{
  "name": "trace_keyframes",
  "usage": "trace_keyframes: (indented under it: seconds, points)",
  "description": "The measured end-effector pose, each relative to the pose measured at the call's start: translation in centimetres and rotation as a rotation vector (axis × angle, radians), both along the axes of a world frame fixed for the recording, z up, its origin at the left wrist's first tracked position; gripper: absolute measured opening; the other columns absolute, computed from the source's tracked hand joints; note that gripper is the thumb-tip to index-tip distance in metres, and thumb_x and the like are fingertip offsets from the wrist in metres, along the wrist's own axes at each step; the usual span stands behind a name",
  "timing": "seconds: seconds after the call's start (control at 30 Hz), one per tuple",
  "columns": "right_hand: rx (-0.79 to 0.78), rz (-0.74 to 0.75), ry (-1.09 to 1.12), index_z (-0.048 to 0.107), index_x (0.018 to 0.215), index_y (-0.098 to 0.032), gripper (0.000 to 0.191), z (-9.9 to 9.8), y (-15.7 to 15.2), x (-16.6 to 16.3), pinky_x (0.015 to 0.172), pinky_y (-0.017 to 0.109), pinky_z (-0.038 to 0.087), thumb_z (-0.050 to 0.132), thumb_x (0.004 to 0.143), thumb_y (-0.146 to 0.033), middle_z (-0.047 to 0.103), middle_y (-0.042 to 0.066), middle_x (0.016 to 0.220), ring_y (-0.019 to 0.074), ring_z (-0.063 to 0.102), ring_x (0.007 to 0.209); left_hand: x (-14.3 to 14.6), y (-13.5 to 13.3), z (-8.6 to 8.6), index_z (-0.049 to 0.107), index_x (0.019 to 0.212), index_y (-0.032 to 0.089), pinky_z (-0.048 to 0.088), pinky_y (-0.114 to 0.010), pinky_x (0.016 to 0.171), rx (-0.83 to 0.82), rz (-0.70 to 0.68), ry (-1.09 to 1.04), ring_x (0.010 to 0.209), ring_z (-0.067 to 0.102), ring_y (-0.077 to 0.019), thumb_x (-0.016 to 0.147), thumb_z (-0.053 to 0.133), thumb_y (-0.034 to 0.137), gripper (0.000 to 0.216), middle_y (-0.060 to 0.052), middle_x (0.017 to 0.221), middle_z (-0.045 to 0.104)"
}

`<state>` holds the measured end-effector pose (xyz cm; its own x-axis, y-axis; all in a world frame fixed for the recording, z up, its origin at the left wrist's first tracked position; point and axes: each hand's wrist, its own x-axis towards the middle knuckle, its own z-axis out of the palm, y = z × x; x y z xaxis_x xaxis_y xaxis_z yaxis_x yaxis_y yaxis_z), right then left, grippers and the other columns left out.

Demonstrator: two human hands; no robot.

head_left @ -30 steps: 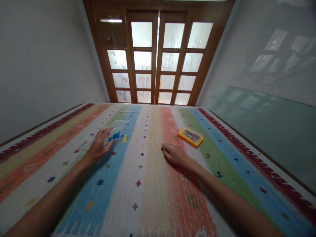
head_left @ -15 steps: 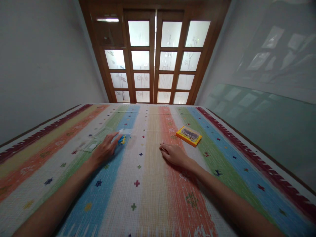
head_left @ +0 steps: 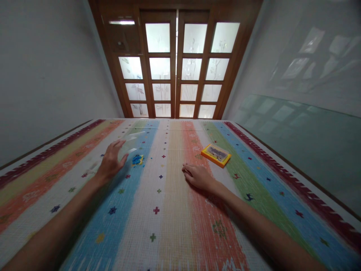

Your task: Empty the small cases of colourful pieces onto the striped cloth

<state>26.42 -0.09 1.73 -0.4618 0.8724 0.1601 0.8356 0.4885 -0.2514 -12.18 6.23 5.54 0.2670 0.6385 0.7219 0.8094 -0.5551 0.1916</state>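
My left hand [head_left: 111,161] is above the left part of the cloth, its thumb and fingers spread around a clear plastic box [head_left: 131,142]. The box is see-through and blurred, so its outline is hard to make out. Just right of the thumb lies a small pile of blue and yellow pieces [head_left: 137,160], with a few loose bits beside it. My right hand [head_left: 199,177] rests on the orange stripe with its fingers curled in, and nothing shows in it. Beyond it to the right lies a flat yellow-orange case [head_left: 216,155] with a clear top and dark contents.
A striped, patterned cloth [head_left: 175,218] covers the table. Pale walls [head_left: 47,60] flank it on both sides, with a greenish glass panel [head_left: 296,131] at the right. Wooden doors with frosted panes [head_left: 177,109] stand behind the far edge.
My left hand has drawn back to the left, away from the pile, with the clear box tilting in it. More of the blue and yellow pieces now shows. My right hand has stayed still.
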Motion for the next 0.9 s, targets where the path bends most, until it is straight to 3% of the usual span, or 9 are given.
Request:
trace_keyframes:
  seconds: [0.17, 0.4, 0.63, 0.9]
  points:
    - [0.009, -0.015, -0.005, 0.065, 0.105, -0.016, 0.020, -0.2, -0.1, -0.1, 0.078, 0.029, 0.041, 0.048, 0.094, -0.016, 0.070, 0.011, 0.106, 0.0202, 0.064, 0.090, 2.0, 4.8, 0.4, 0.046, 0.138, 0.015, 0.054, -0.048, 0.098, -0.240, 0.033, -0.111, 0.109, 0.064, -0.0289, 0.081, 0.065, 0.048, 0.068, -0.015, 0.129, 0.057]
    - [0.017, -0.042, -0.006, 0.064, 0.106, -0.017, 0.020, -0.3, -0.3, -0.4, 0.081, 0.029, 0.041, 0.047, 0.095, -0.016, 0.070, 0.011, 0.106, 0.0196, 0.064, 0.092, 2.7, 9.7, -0.1, 0.063, 0.111, 0.013, 0.049, -0.053, 0.097, -0.407, 0.124, 0.036, 0.106, 0.065, -0.0375, 0.079, 0.066, 0.050, 0.049, -0.020, 0.112, 0.068]
    - [0.000, -0.050, -0.034, 0.064, 0.109, -0.013, 0.024, 0.0, -0.5, -0.6, 0.084, 0.030, 0.044, 0.045, 0.095, -0.016, 0.070, 0.015, 0.110, 0.0227, 0.066, 0.100, 2.0, 10.1, -0.7, 0.069, 0.081, 0.015, 0.038, -0.057, 0.105, -0.431, 0.238, 0.217, 0.111, 0.059, -0.0393, 0.083, 0.064, 0.046, 0.032, -0.016, 0.091, 0.071]
    - [0.004, -0.058, -0.040, 0.064, 0.109, -0.015, 0.025, -0.2, -0.5, -0.6, 0.085, 0.030, 0.044, 0.045, 0.093, -0.016, 0.070, 0.014, 0.112, 0.0224, 0.066, 0.100, 1.8, 8.7, -0.6, 0.074, 0.080, 0.011, 0.041, -0.056, 0.100, -0.419, 0.347, 0.351, 0.118, 0.050, -0.0433, 0.088, 0.057, 0.046, 0.040, -0.020, 0.105, 0.067]
